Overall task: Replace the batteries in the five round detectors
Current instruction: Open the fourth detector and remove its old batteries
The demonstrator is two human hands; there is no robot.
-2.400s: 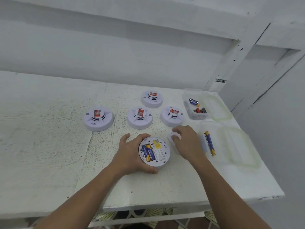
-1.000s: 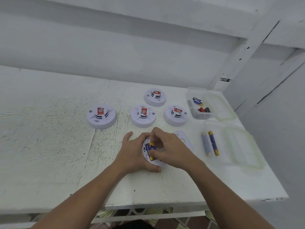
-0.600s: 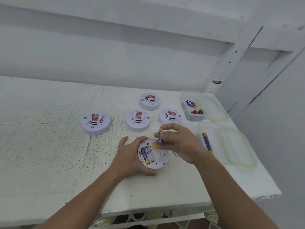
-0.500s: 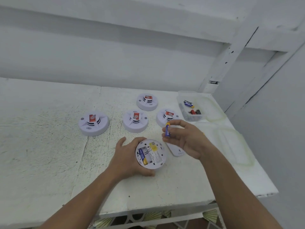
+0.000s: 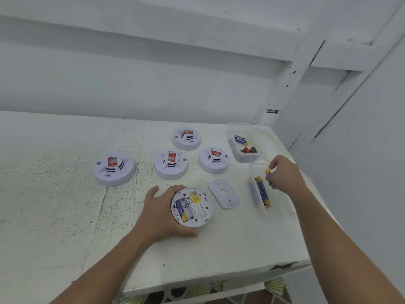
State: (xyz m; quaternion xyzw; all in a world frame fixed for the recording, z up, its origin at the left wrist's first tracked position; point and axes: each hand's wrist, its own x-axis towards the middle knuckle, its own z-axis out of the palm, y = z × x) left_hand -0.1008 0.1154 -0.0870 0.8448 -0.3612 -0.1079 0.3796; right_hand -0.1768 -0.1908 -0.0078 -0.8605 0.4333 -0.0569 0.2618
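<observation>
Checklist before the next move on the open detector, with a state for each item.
1. Left hand grips the open detector: ok.
2. Right hand pinches a loose battery: ok.
3. Compartment emptied: not ok, a seated battery sits in one slot.
4. Cover plate off, lying apart from the detector: ok.
5. Tray batteries fresh or spent: cannot tell.

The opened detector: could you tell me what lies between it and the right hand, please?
In the head view, the detached cover plate lies on the table, then loose batteries near the right hand.
</observation>
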